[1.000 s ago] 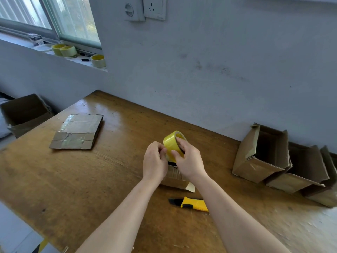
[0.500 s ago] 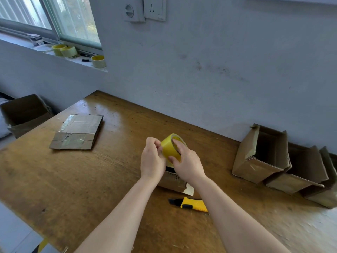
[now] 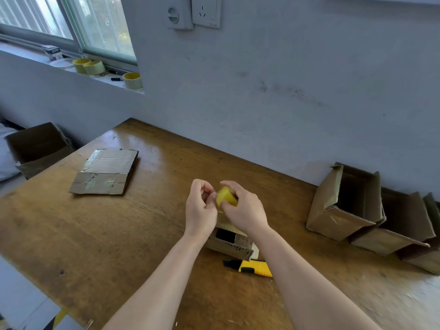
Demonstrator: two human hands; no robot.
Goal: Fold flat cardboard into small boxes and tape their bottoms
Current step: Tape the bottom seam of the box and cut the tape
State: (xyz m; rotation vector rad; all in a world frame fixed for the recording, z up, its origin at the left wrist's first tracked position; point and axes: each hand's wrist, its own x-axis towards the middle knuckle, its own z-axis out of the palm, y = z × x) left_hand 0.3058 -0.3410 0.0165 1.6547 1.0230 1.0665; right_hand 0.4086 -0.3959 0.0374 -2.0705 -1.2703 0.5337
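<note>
Left to right: carton, open, standing off the table's left edge; cardboard, flat, lying on the table, well apart from the hands; spare rolls on the sill above; left hand, fingers curled, thumb and forefinger pinching at the left edge of the roll; whether they hold a free tape end cannot be told; the roll, yellow, is held in the air between the two hands, above the box; right hand, fingers and thumb wrapped round the roll from the right, covering much of it; the box rests on the table under the wrists, a dark opening in its top; knife, yellow and black, just beside the box on its near side, partly hidden by the right forearm; folded boxes, on their sides in a row along the wall.
</note>
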